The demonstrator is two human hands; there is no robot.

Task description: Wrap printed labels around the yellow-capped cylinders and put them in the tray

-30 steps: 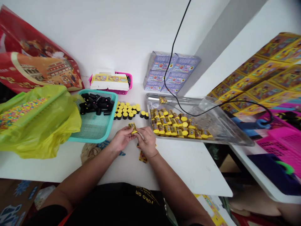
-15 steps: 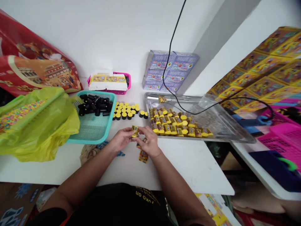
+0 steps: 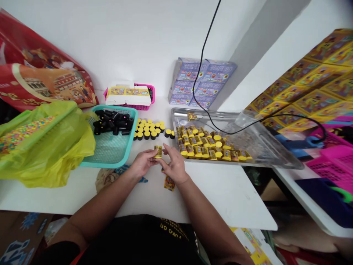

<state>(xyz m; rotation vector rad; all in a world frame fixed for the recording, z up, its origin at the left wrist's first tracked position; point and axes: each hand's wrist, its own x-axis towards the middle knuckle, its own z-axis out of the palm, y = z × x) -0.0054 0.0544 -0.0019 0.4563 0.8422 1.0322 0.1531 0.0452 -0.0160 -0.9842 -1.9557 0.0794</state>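
Observation:
My left hand (image 3: 142, 162) pinches a small yellow labelled container (image 3: 158, 151) over the white table (image 3: 220, 191). My right hand (image 3: 174, 166) touches the same container with its fingertips, fingers curled around it. Under my right hand lie a few yellow label strips (image 3: 169, 183). Several yellow-capped black containers (image 3: 149, 129) stand in rows just beyond my hands. A metal tray (image 3: 256, 147) to the right holds several labelled yellow containers (image 3: 206, 145) in rows.
A teal basket (image 3: 110, 149) with several black tubes (image 3: 113, 121) sits left of my hands. A yellow plastic bag (image 3: 46, 143) covers a green tray of coloured beads. A pink basket (image 3: 132, 96), purple boxes (image 3: 201, 82), a black cable (image 3: 204, 55) and yellow cartons (image 3: 311, 84) stand further off.
Both hands stay on the small container, turning it slightly between the fingers. The right hand's fingers have lifted a little. The view shifted slightly.

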